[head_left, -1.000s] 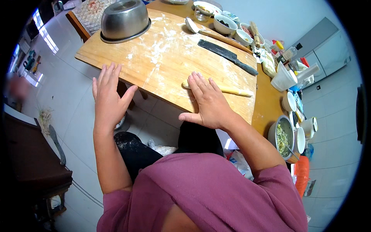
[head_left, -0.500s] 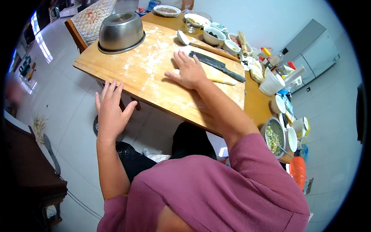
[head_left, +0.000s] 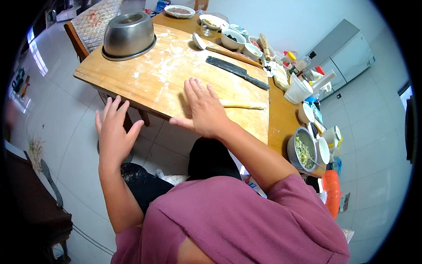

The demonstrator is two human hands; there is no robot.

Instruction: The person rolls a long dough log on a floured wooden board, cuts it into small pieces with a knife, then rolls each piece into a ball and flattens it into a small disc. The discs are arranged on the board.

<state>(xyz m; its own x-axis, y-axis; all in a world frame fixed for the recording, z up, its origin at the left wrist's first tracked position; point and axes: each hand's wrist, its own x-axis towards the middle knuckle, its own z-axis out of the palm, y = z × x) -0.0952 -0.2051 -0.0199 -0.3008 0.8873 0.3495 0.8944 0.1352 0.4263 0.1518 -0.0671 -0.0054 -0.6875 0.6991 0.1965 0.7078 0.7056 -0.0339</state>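
My right hand [head_left: 203, 108] lies flat, palm down, fingers spread, on the floured wooden board [head_left: 145, 77], pressing on one end of a thin rope of dough [head_left: 242, 104] that runs out to its right. My left hand [head_left: 113, 132] hovers open, fingers apart, just off the board's near edge, holding nothing. A dark cleaver [head_left: 237, 71] lies farther back on the board. An upturned steel bowl [head_left: 128, 35] sits at the board's far left corner.
A wooden ladle [head_left: 222, 48] lies behind the cleaver. Small bowls [head_left: 233, 38], bottles and a white cup [head_left: 297, 91] crowd the table's right side. A steel bowl of chopped green filling [head_left: 302, 151] stands at the near right. A chair [head_left: 88, 26] is at far left.
My right hand slid forward over the board and came back toward the near edge, rolling the dough rope. My left hand dropped off the board's edge.
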